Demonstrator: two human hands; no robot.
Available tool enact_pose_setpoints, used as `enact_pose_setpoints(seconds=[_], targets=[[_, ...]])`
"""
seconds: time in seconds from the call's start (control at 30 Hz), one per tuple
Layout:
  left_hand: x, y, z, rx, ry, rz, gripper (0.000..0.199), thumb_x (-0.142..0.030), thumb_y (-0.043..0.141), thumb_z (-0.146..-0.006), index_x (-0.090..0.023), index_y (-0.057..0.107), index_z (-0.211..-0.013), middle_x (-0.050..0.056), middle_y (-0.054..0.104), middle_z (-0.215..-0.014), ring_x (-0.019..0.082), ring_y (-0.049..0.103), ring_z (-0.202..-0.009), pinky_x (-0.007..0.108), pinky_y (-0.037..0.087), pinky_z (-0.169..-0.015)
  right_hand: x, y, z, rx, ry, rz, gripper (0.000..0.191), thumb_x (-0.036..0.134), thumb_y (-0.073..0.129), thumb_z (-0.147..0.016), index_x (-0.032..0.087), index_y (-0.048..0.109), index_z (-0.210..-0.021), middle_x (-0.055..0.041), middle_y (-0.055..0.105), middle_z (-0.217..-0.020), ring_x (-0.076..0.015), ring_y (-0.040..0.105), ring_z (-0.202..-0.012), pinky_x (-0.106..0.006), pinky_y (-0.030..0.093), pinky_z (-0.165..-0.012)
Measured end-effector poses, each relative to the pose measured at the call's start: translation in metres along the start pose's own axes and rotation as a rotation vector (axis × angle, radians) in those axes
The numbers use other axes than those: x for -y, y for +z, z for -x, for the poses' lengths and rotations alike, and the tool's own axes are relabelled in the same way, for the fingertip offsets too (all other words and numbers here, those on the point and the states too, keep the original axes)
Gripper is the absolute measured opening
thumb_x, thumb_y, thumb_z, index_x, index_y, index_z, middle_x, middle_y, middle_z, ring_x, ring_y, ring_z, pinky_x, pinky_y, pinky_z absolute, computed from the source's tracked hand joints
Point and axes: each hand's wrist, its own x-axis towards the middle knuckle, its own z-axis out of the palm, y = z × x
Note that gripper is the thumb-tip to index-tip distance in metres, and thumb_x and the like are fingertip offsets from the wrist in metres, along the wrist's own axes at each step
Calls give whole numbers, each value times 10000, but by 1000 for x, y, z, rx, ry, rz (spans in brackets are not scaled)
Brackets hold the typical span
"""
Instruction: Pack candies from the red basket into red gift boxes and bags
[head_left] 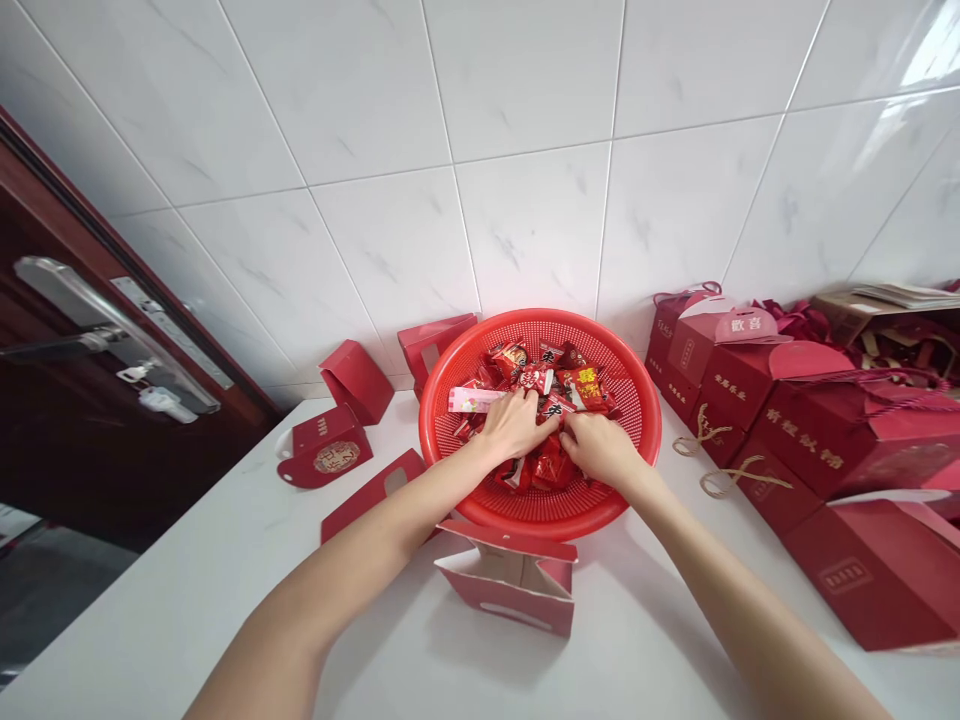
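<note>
A red perforated plastic basket (540, 522) holds a heap of wrapped candies (553, 465), mostly in red wrappers. Inside it, my left hand (516, 425) has its fingers curled at a red-and-white wrapped candy (535, 380) near the middle of the heap. Close by on the right, my right hand (602, 448) is bent down into the candies with fingers closed; its fingertips are partly hidden among the wrappers. A pink packet (474, 400) lies left of my left hand. An open red paper box (517, 588) stands in front of the basket, its mouth facing up.
Several red gift boxes (817, 430) with rope and ribbon handles are stacked along the right. More red boxes (330, 440) lie left of the basket. A tiled wall (540, 230) closes off the back. A dark door (67, 400) with keys in its lock is at left.
</note>
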Motion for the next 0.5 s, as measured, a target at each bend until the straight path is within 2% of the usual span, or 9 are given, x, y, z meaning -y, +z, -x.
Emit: enact_pose_setpoints(seconds=[0.13, 0.27, 0.4, 0.5], targets=[[-1, -3, 8, -72, 12, 61, 566, -581, 542, -913, -144, 539, -1273, 175, 679, -1190, 345, 670, -1087, 424, 508, -913, 6, 5, 9, -77, 4, 58, 342, 182, 365, -985, 103, 667, -1124, -195, 704, -1143, -305, 654, -1085, -362, 447, -846], [1, -9, 13, -71, 24, 143, 654, -516, 625, -874, -136, 469, -1383, 181, 669, -1259, 345, 650, -1155, 415, 500, -948, 9, 9, 14, -136, 21, 55, 320, 205, 402, -977, 108, 646, -1161, -201, 691, -1146, -314, 632, -1091, -364, 433, -842], [3, -12, 18, -51, 12, 215, 613, -431, 635, -878, -159, 459, -1399, 149, 714, -1195, 331, 684, -1100, 402, 524, -902, 12, 14, 17, -204, 29, 53, 304, 229, 401, -988, 119, 640, -1139, -193, 683, -1145, -311, 610, -1082, -367, 416, -843], [4, -7, 23, -103, 40, 272, 525, -377, 624, -890, -180, 492, -1358, 122, 709, -1223, 312, 686, -1102, 388, 533, -896, 15, 20, 20, -252, 31, 62, 304, 243, 380, -1003, 125, 644, -1098, -189, 674, -1137, -313, 598, -1067, -378, 405, -851]])
